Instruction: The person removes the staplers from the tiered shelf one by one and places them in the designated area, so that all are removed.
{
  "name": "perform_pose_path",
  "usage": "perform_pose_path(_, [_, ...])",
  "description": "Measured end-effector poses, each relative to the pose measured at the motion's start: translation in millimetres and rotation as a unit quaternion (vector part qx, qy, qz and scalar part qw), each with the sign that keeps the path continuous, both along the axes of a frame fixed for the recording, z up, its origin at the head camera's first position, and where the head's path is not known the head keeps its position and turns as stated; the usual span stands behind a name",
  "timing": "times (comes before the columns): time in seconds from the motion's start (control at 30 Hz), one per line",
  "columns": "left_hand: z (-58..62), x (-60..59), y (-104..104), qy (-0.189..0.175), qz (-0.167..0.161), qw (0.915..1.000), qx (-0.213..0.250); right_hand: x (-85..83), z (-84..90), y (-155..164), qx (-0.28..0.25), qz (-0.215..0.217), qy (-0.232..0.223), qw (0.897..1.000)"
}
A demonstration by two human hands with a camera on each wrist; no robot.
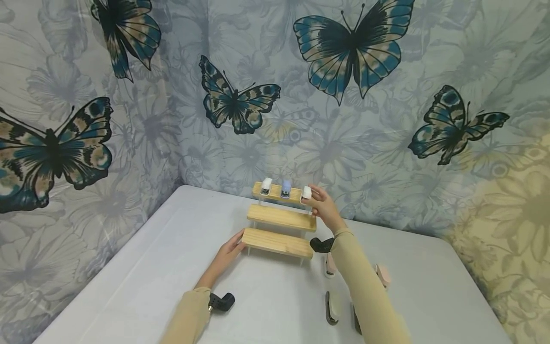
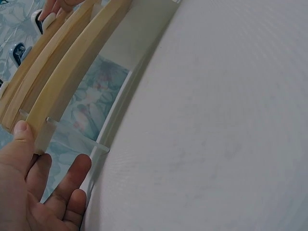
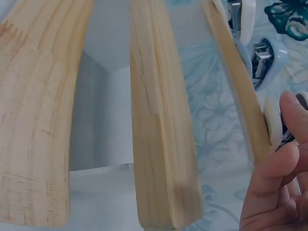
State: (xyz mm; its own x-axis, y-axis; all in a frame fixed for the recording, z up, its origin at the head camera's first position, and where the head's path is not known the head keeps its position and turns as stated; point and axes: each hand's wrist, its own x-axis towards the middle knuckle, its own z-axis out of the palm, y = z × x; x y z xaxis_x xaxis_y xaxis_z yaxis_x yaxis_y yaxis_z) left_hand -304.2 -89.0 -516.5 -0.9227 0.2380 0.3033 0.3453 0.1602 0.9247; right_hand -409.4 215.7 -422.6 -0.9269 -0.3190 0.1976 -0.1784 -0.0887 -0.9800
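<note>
Pale wood forms the three steps of the rack, which stands at the far middle of the grey worktop with its long axis running left to right and its steps rising toward the wall. Its lowest step is steadied at the left end by the left hand, whose fingers lie straight against the clear side panel and hold nothing. At the right end of the rack's top step a white stapler is pinched by the right hand; it stands on end, long axis upright, its open side seemingly toward the front. Two more staplers, one white and one blue, stand likewise to its left on the same step. In front of the rack and to its right, four staplers lie flat on the worktop, partly hidden by the right sleeve; one dark stapler lies lengthwise front to back.

The step in hand is judged to be the setting of the third stapler on the top row. A steady release is called for next, so that the stapler is left upright and its neighbours are not knocked.
</note>
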Motion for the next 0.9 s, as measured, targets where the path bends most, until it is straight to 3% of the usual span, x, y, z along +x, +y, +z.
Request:
perform_pose_path(0.07, [0.6,-0.3,0.5,0.004,0.004,1.0,-0.002,-1.9,-2.4,2.7,0.022,-0.019,0.008,1.0])
perform_pose_path(0.17, [1.2,-0.7,0.5,0.01,0.01,0.9999,-0.004,35.0,33.6,-11.4,0.048,-0.042,-0.002,0.998])
perform_pose_path(0.23, [0.9,-1.1,0.6,0.011,0.01,0.9999,0.0,47.0,43.3,-14.2,0.042,-0.04,-0.009,0.998])
perform_pose_path(0.5, [-2.9,1.2,0.2,-0.002,0.012,0.9999,0.002,68.3,53.1,-20.3,0.04,-0.065,-0.05,0.996])
perform_pose_path(0.7, [-4.3,1.5,-0.4,-0.005,0.005,0.9999,0.011,69.6,36.4,-14.4,0.064,-0.076,-0.037,0.994])
perform_pose_path(0.77, [-3.6,1.6,0.0,-0.008,0.006,0.9999,0.008,53.3,9.4,-1.0,0.051,-0.064,-0.019,0.996])
perform_pose_path(0.9, [-2.5,1.3,1.4,-0.006,0.008,1.0,-0.001,45.7,-17.8,16.1,0.039,-0.05,0.002,0.998])
